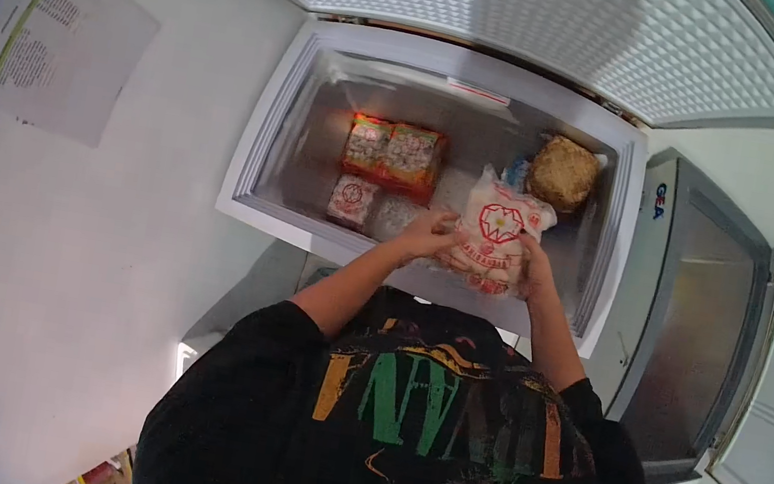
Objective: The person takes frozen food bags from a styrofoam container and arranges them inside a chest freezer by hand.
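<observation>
White paper (74, 45) with printed lines is on the wall far to my left. Next comes the chest freezer (277, 118), lid raised, with red-and-orange packs (393, 154) lying inside and a small white pack (351, 202) just on my side of them. My left hand (426, 236) is partly curled, its fingers reaching onto the left edge of a puffy white bag (501, 222) printed in red, gripping it there. That bag is in front of me, towards the freezer's near rim, between my two hands. My right hand (537, 269) is bent round the bag's right edge, gripping that side. Beyond it, near the freezer's right wall, is a brown block (563, 174); farther right stands a grey cabinet (703, 323).
</observation>
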The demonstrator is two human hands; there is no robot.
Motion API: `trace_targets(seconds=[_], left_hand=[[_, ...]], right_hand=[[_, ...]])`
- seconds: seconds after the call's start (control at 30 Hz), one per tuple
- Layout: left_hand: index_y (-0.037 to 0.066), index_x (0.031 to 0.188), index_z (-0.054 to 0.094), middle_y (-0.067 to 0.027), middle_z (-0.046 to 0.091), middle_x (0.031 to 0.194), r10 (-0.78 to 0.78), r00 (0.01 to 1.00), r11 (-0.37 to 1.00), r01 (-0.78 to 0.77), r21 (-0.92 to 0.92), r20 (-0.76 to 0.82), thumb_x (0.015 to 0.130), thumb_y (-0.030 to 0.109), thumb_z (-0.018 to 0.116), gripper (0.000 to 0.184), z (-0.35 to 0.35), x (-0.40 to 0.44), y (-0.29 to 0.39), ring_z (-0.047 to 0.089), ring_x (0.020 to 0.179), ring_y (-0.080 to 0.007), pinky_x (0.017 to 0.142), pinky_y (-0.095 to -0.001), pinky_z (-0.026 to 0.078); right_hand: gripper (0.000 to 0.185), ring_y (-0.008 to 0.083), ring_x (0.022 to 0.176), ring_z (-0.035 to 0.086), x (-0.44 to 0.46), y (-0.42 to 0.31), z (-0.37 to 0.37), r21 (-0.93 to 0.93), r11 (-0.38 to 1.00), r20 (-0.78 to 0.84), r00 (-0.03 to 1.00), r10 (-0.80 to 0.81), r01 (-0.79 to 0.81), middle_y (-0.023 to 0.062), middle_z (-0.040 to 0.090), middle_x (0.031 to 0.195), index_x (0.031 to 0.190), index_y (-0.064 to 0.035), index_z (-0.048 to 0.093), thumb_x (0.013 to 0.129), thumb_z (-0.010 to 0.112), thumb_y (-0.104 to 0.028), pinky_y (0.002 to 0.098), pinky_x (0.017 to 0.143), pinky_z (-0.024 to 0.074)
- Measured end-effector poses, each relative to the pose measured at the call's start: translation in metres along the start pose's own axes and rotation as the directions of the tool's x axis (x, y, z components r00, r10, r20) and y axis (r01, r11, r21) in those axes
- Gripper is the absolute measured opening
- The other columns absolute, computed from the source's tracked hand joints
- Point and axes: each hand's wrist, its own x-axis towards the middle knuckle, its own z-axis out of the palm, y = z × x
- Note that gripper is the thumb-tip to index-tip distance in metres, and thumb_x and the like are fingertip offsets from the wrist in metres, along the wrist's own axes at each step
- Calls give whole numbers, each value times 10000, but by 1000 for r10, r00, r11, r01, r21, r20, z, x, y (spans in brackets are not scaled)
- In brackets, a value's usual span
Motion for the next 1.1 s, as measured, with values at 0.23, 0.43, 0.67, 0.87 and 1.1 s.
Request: trace_targets(seconds=[0.23,0.43,0.67,0.87,1.1], left_hand=[[22,1166,411,-135,519,1041,-62,975,975,13,-220,-214,684,445,645,683,-43,9,-22,517,915,-201,783,-304,412],[-1,1050,523,-133,559,1001,34,887,999,-15,43,-460,693,560,564,666,-121,24,-3,535,907,-242,783,-330,408],[-12,1045,524,-192,567,978,110,725,684,440,581,-679,741,582,468,670,-253,113,-94,546,901,-330,739,-376,436],[-8,1044,511,-202,553,981,-281,795,410,606,682,-537,770,568,430,643,-301,169,-190,542,910,-315,734,-387,435],[2,1039,511,-166,545,987,-484,549,577,785,223,-682,801,489,450,546,-315,217,-324,533,892,-269,761,-370,413]], right_hand=[[591,193,803,554,35,17,64,-655,724,144,976,-164,218,124,531,975,1121,24,407,640,691,-169,296,658,479],[615,240,977,492,109,52,106,-830,489,202,962,-185,269,164,483,1086,1176,14,350,708,633,-268,330,835,399],[555,321,1156,336,80,62,45,-968,209,86,967,-238,137,229,361,1221,1204,32,339,788,489,-304,372,956,253],[360,337,979,467,17,96,12,-985,152,21,936,-352,79,208,490,1043,1090,46,428,774,479,-119,391,854,343],[322,294,874,522,9,114,-18,-950,-180,311,843,-438,257,215,527,962,1073,37,440,801,452,-136,359,782,405]])
